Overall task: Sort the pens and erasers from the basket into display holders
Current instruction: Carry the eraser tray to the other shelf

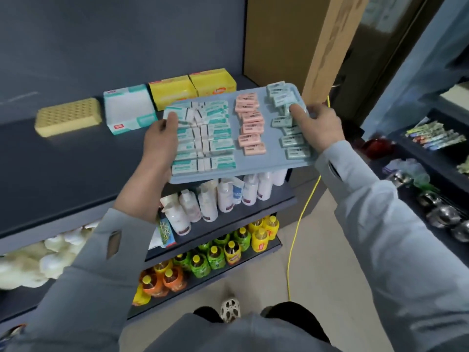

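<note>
I hold a flat blue-grey tray point(270, 148) level in front of me, above the shelf edge. My left hand point(160, 138) grips its left side, thumb on top. At the right side my right hand point(317, 125) grips the rim, thumb pressing on the erasers there. On the tray lie rows of teal-and-white erasers point(210, 138) at the left, a column of pink erasers point(250, 123) in the middle and pale green erasers point(289, 133) at the right. No pens or basket show.
On the dark top shelf point(76, 168) stand a yellow perforated holder point(68, 116), a teal-white box point(129, 107) and two yellow boxes point(193, 88). Lower shelves carry white bottles point(220, 196) and drink bottles point(215, 255). A yellow cable point(294, 232) runs along the floor. Another shelf with goods stands at right.
</note>
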